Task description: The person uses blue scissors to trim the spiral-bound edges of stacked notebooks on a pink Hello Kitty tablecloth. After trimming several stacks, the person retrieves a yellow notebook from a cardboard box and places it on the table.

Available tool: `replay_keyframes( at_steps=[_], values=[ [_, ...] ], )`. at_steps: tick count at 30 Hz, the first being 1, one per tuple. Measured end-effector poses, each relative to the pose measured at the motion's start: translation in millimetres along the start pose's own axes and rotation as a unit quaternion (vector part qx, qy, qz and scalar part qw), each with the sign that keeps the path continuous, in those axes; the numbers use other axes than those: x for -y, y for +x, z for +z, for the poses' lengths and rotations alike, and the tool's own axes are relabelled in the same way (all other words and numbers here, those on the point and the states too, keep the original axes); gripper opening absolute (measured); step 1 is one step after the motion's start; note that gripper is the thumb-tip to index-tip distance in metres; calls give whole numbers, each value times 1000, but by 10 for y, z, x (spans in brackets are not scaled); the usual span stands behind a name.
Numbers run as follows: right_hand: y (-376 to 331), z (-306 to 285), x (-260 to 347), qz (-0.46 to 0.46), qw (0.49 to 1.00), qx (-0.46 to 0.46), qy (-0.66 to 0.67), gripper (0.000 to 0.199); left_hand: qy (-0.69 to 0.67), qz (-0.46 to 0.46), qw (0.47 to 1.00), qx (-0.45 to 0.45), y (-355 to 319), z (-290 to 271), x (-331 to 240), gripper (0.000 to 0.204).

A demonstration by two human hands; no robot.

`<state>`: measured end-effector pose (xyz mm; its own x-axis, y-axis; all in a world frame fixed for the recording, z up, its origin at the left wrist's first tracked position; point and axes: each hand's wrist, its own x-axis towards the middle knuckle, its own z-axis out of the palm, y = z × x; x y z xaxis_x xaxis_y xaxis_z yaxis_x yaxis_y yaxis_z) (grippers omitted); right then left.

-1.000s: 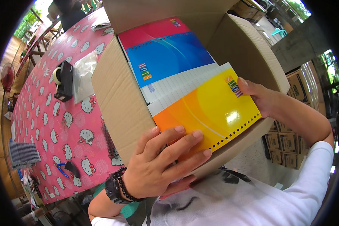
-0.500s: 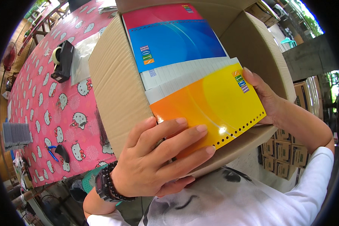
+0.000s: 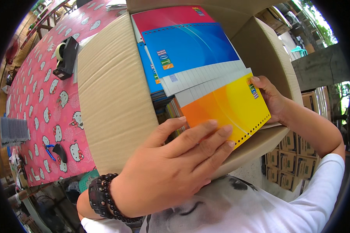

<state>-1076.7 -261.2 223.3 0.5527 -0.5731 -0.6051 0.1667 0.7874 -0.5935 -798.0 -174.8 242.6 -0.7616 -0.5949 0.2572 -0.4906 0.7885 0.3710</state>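
A notebook (image 3: 229,103) with a yellow and orange cover and a row of punched holes lies tilted across the near part of an open cardboard box (image 3: 112,93). My right hand (image 3: 274,99) grips its right edge, thumb on top, the other fingers mostly hidden. Across the cover's lower left my left hand (image 3: 179,159) rests with fingers stretched out, thumb near the left edge. Beyond it are lined white sheets (image 3: 206,79), a blue notebook (image 3: 194,46) with punched holes and a red one (image 3: 167,17). More notebooks show deeper in the box, below these.
A pink patterned table (image 3: 42,105) stands at the left with a black tape dispenser (image 3: 67,58), a blue-handled tool (image 3: 50,152) and a stack of grey-edged items (image 3: 14,131). At the lower right several cartons (image 3: 289,159) are piled on the floor.
The yellow notebook, lined sheets and blue notebook have shifted rightward within the box, exposing notebooks beneath at the left. My left hand has moved right with them; the right hand keeps its hold.
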Motion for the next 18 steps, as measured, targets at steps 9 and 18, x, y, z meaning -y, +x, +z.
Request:
replay_keyframes(
  at_steps=[9, 18],
  values=[
    [-27, 177, -56, 35, 998, 23, -46, 55, -33, 3, 998, -61, -33, 68, 114, 48],
    [-180, 206, -1, 10, 994, -24, -110, 57, -45, 5, 995, -89, -33, 84, 135, 47]
  ],
)
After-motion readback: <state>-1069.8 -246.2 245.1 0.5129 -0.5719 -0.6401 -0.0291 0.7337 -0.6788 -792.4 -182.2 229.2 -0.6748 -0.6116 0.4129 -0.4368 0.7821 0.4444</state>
